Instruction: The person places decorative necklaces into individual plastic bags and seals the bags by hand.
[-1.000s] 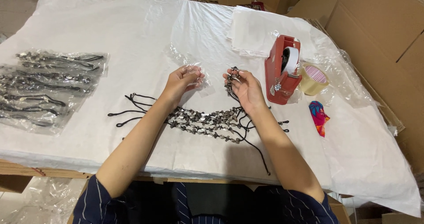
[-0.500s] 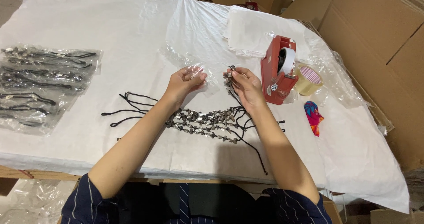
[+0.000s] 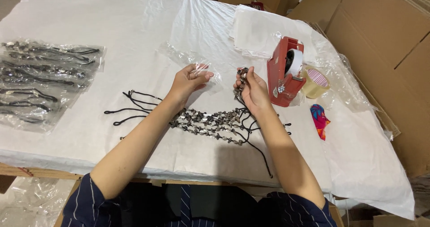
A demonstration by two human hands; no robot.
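Observation:
My left hand [image 3: 189,83] pinches a small clear plastic bag [image 3: 210,74] at its near edge, just above the table. My right hand [image 3: 253,89] grips a bunched beaded necklace [image 3: 242,77] on black cord, held upright a short way right of the bag. Below both hands several more beaded necklaces [image 3: 210,122] lie in a row on the white sheet, their black cords [image 3: 130,104] trailing left and right.
A red tape dispenser [image 3: 285,72] stands right of my right hand, with a roll of clear tape [image 3: 316,83] beside it and a colourful scrap [image 3: 320,119] nearer. Packed bags of necklaces [image 3: 42,81] lie at the left. Cardboard boxes [image 3: 380,39] line the right side.
My hands hold nearly the same pose; the right hand has lifted the necklace slightly toward the bag. The view has shifted a little.

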